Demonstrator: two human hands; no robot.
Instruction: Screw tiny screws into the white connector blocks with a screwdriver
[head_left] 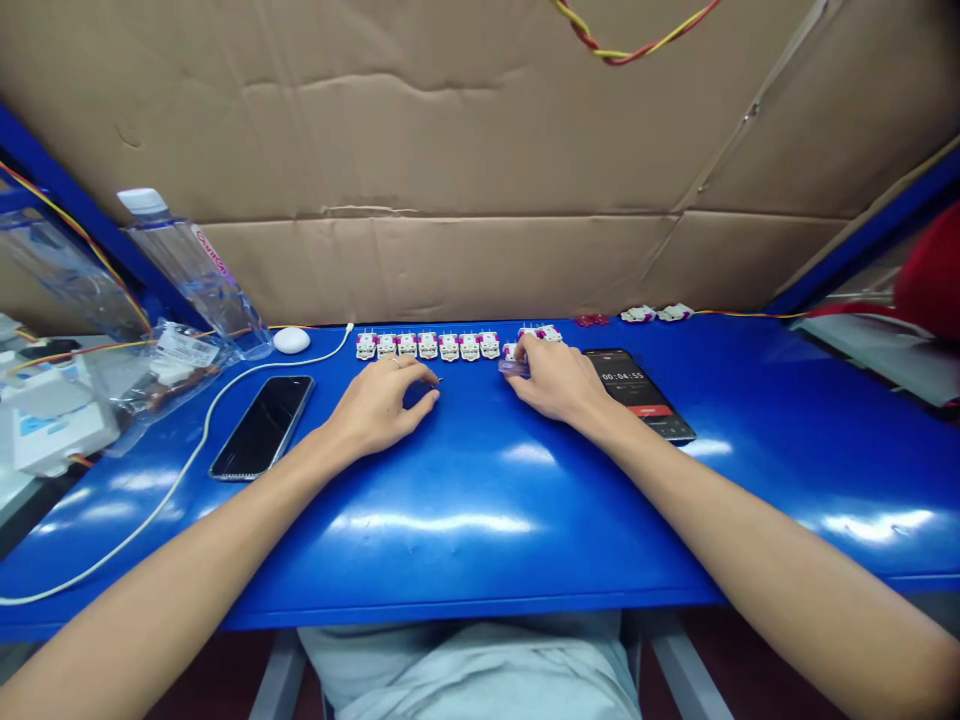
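Observation:
On the blue table, my left hand (382, 402) rests just in front of a row of small white-and-purple connector-like parts (448, 346). Its fingers are bent forward and the thumb is held apart from them; a tiny dark speck shows by the index fingertip, too small to name. My right hand (556, 382) is closed, with its fingers on a small clear plastic piece (513, 368). More white-and-purple parts (550, 333) sit right behind those fingers, partly hidden by them.
A phone showing a timer (637, 395) lies by my right wrist, a dark phone (262, 428) at left. A water bottle (196, 270), plastic bag (176, 365), white cable (202, 440) and white round object (291, 340) are at left. Small red pieces (592, 320) lie before the cardboard wall (450, 150).

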